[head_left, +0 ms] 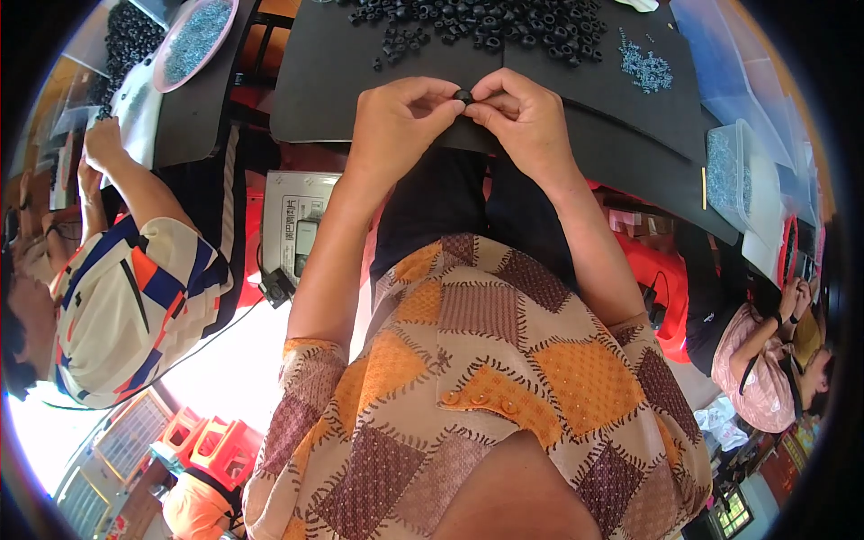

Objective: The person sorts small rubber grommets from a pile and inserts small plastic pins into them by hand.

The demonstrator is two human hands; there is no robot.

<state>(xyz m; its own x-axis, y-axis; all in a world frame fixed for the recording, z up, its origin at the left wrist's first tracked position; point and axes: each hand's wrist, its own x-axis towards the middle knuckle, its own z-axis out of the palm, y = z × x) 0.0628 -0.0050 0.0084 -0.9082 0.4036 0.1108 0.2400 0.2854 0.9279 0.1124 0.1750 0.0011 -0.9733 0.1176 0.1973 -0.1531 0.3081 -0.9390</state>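
My left hand (396, 121) and my right hand (525, 115) meet at the near edge of a black mat (378, 81). Between the fingertips of both hands sits one small black ring-shaped part (463, 94). Beyond the hands a heap of several more black rings (486, 22) lies spread over the mat. A small pile of tiny silver-blue metal pieces (646, 70) lies to the right of that heap. My patterned orange and brown top fills the lower middle of the view.
A person in a striped top (135, 288) works at the left, by a pink dish of silver pieces (193, 40) and more black rings (130, 40). Another person (765, 360) sits lower right. Clear plastic tubs (733, 171) stand at right, a grey scale (297, 220) under the table.
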